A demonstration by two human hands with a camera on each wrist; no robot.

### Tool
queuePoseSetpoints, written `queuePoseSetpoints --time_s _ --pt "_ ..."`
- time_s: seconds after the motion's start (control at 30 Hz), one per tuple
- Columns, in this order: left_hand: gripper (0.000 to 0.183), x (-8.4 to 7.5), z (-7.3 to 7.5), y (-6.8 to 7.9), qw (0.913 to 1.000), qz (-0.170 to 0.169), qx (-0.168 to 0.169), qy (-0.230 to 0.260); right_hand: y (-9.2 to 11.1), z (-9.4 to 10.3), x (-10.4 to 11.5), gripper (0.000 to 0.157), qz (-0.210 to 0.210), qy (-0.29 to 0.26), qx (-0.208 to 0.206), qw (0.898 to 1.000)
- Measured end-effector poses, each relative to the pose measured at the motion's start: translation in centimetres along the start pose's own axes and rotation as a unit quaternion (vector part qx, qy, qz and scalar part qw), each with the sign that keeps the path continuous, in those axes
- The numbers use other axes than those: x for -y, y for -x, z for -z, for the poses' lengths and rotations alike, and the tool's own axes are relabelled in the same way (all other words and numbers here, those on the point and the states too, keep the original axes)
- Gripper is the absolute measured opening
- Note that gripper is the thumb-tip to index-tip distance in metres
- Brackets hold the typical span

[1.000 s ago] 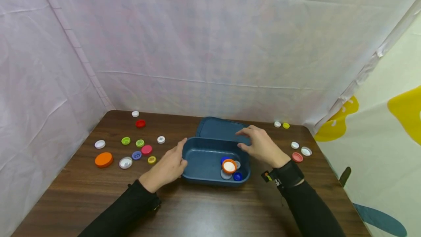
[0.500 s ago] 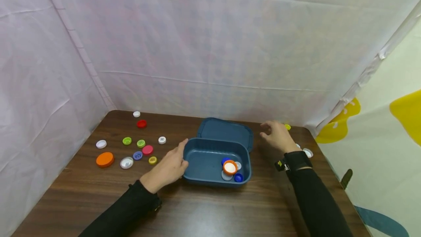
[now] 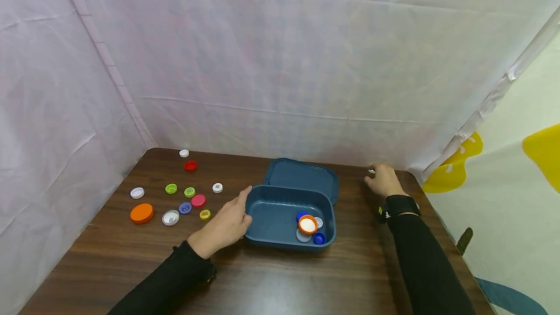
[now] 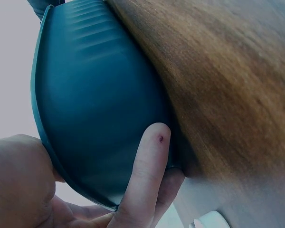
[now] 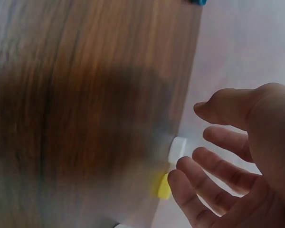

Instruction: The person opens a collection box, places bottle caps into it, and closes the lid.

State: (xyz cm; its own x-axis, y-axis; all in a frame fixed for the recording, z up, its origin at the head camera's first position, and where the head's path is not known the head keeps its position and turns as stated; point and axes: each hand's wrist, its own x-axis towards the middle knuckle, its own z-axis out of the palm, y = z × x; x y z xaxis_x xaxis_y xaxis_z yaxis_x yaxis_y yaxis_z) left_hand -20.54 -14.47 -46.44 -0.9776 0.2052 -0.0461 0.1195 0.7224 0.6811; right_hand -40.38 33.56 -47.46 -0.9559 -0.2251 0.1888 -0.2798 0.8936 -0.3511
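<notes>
A dark blue plastic box stands on the table with several bottle caps inside, among them an orange one with a white centre. My left hand holds the box's left end. In the left wrist view its fingers lie along the outer wall, below the rim. My right hand is at the table's far right corner, holding nothing, fingers parted and slightly bent. Its fingertips are close to a white cap and a yellow cap; the yellow one is hidden in the head view.
The box's blue lid lies behind it. Several caps are spread on the left of the table, including a large orange cap, a red cap and a pink cap. A white cloth wall rises at the back.
My right hand has moved from above the box's right end to the far right, over to the white and yellow caps. My left hand stays at the box.
</notes>
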Motion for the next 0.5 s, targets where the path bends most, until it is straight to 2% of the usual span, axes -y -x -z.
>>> queuePoseSetpoints --time_s 0.33,0.5 --pt "0.082 0.0 0.1 0.0 1.0000 -0.003 -0.003 -0.004 -0.8 -0.6 -1.3 0.058 -0.012 0.007 0.042 0.999" --pt "0.082 0.0 0.0 0.0 1.0000 0.001 -0.002 -0.005 -0.9 -0.8 -1.5 0.057 -0.015 0.007 0.049 0.999"
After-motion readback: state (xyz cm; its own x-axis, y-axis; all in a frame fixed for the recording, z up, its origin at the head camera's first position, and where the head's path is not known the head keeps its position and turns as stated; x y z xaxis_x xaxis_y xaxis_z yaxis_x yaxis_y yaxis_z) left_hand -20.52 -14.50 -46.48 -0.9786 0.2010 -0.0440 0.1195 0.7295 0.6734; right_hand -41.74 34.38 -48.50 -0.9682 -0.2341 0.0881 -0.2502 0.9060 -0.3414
